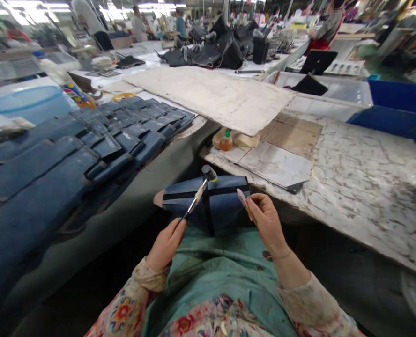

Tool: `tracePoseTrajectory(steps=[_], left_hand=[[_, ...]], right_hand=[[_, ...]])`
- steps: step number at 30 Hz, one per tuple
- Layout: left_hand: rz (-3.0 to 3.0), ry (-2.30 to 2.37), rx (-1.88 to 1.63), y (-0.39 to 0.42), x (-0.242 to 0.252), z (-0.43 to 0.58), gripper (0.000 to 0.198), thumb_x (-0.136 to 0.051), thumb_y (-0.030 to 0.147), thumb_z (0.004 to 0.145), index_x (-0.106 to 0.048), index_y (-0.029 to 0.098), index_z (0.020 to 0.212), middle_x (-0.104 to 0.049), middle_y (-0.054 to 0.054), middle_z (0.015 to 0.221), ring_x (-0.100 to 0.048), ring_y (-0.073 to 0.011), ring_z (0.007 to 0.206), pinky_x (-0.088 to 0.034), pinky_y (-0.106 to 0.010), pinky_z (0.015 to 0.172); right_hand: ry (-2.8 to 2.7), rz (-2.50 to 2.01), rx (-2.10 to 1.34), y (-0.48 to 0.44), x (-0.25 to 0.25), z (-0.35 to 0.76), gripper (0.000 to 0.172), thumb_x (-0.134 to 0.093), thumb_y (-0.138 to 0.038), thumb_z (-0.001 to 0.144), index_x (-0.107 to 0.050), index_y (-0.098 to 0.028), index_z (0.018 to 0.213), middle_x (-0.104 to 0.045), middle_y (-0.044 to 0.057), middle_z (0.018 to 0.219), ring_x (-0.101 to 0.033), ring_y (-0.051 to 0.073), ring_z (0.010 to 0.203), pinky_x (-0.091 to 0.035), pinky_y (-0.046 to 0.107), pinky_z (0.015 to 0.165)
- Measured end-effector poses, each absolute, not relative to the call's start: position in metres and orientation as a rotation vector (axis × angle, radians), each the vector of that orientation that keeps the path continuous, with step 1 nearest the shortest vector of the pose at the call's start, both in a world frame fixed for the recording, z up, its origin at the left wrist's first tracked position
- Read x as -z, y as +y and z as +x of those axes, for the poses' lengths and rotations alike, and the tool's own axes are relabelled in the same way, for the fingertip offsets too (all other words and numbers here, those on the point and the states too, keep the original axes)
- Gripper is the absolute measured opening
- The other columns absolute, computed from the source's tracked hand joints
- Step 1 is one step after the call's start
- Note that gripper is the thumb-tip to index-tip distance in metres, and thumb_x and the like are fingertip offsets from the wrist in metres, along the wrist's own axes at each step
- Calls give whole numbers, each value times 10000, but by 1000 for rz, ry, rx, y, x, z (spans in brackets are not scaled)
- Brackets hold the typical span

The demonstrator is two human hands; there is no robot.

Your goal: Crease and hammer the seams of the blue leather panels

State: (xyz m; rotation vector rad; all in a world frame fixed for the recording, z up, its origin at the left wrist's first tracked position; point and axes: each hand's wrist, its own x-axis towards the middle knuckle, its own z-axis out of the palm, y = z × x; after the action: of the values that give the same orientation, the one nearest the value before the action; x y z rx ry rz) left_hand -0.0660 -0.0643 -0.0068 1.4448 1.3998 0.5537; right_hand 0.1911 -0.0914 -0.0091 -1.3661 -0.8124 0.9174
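My left hand (166, 243) is closed around the thin handle of a small hammer (201, 188), whose dark head hovers just above a blue leather piece (225, 199) with black strips. That piece lies over a rounded form on my lap, on a teal apron (222, 267). My right hand (266, 220) is closed in a pinch on a small flat pale tool (242, 197) at the piece's right edge.
Rows of overlapping blue leather pieces (88, 145) cover the table at left. A stained white worktop (362, 187) lies to the right, with cardboard sheets (288, 135), a large pale board (215, 96) and a small orange glue bottle (226, 141). Black goods and other people are far behind.
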Motion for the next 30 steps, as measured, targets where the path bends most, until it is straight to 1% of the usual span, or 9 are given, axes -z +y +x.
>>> tracePoseTrajectory(steps=[3, 5, 7, 9, 11, 13, 19, 24, 30], left_hand=[[1332, 1413, -599, -74, -15, -77, 484, -407, 598, 801, -534, 152, 941, -365, 69, 544, -317, -79, 431, -252, -192, 393], [1323, 1434, -644, -82, -28, -88, 485, -391, 589, 815, -523, 155, 985, -371, 68, 555, -316, -76, 426, -254, -190, 391], [1398, 1463, -648, -88, -33, -100, 447, -365, 558, 842, -514, 174, 1017, -400, 59, 570, -364, -89, 449, -299, -199, 421], [1542, 1490, -534, -91, -31, -110, 390, -373, 526, 850, -526, 192, 982, -476, 32, 609, -462, -120, 526, -373, -224, 506], [1668, 1507, -346, -92, -27, -115, 350, -381, 509, 848, -536, 201, 902, -548, -3, 667, -539, -160, 625, -414, -261, 607], [1717, 1498, -228, -91, -25, -116, 342, -356, 503, 857, -531, 209, 858, -579, -18, 700, -567, -182, 673, -420, -280, 657], [1655, 1478, -462, -93, -32, -118, 385, -303, 502, 881, -502, 191, 991, -559, -8, 702, -529, -152, 642, -426, -254, 644], [1710, 1468, -281, -89, -24, -120, 339, -322, 483, 881, -510, 203, 842, -545, 6, 659, -534, -153, 625, -408, -260, 632], [1743, 1451, -380, -96, -26, -119, 337, -310, 454, 894, -520, 201, 968, -588, -14, 760, -548, -150, 686, -419, -250, 668]], right_hand=[[-1068, -1503, -739, -93, 11, 195, 286, -540, -419, 819, -548, -196, 999, -591, 51, 919, -569, 157, 788, -463, 253, 579], [-1263, -1532, -565, -94, 12, 196, 282, -540, -397, 826, -560, -205, 1032, -578, 78, 1045, -549, 201, 962, -488, 312, 718], [-1439, -1530, -403, -94, 14, 195, 321, -580, -382, 804, -553, -216, 1077, -560, 86, 1119, -509, 227, 1061, -460, 380, 860], [-1569, -1540, -300, -93, 16, 195, 374, -591, -351, 798, -526, -221, 1143, -552, 90, 1153, -487, 236, 1100, -409, 425, 949], [-1644, -1567, -249, -93, 19, 194, 384, -549, -294, 822, -498, -218, 1195, -555, 94, 1159, -484, 236, 1103, -397, 437, 965], [-1679, -1595, -221, -92, 22, 195, 384, -501, -239, 834, -487, -214, 1217, -567, 95, 1145, -495, 234, 1085, -407, 439, 952], [-1729, -1619, -178, -91, 23, 198, 400, -465, -204, 820, -488, -220, 1219, -586, 91, 1120, -518, 243, 1052, -425, 449, 923], [-1762, -1627, -137, -93, 23, 196, 392, -458, -194, 822, -489, -211, 1212, -588, 92, 1106, -521, 236, 1035, -426, 438, 921], [-1790, -1615, -108, -94, 26, 197, 410, -454, -210, 825, -477, -208, 1235, -587, 96, 1118, -520, 241, 1041, -422, 437, 924]])
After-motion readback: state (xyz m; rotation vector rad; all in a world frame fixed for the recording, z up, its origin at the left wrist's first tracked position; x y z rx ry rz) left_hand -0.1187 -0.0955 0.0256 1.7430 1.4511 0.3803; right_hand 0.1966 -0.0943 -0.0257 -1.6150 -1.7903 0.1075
